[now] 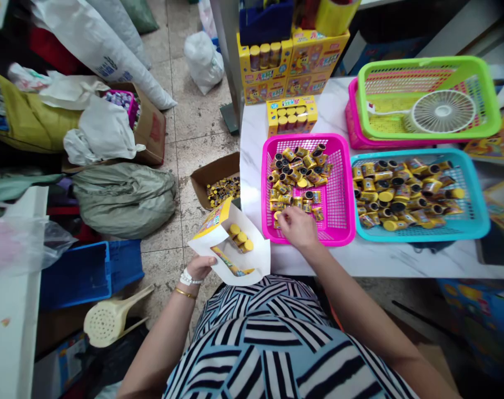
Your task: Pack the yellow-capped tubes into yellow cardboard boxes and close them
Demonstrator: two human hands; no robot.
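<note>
The left hand point(197, 267) grips wide around one open white carton point(255, 257) holding three yellow-capped tubes point(240, 238). At lower centre, the right hand point(295, 228) curls narrowly over loose tubes point(295, 177) in the pink basket point(343, 188); whether it holds one cannot be told.

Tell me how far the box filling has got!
Looks done: a yellow box of capped tubes stands filled on the marble table. In hand: the left hand holds an open box with a few tubes inside, and the right hand is at the tubes in the pink basket. Left: plenty of tubes lie in that basket and the blue basket.
</note>
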